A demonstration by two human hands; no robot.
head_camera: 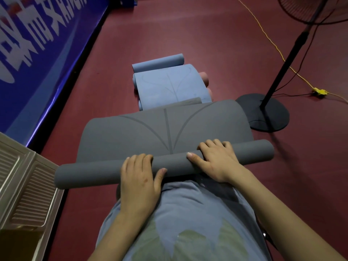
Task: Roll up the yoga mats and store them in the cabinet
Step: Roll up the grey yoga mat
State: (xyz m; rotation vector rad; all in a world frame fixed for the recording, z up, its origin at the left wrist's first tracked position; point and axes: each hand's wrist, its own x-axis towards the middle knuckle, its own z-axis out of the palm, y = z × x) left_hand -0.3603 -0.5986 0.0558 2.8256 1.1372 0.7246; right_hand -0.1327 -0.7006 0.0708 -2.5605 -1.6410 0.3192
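Note:
A grey yoga mat [165, 127] lies on the red floor, its near end wound into a roll [90, 172] that spans the middle of the view. My left hand [140, 180] grips the roll left of centre, fingers over the top and thumb on the near side. My right hand [216, 159] grips it right of centre the same way. Beyond the grey mat lies a blue yoga mat [169, 83], curled at its far end. A pink mat [204, 78] peeks out from under the blue one's right edge.
A metal cabinet [22, 183] with a ribbed door stands at the lower left. A blue banner [37, 44] runs along the left wall. A standing fan's black base [267, 112] and pole sit just right of the mats, with a yellow cable [278, 51] across the floor.

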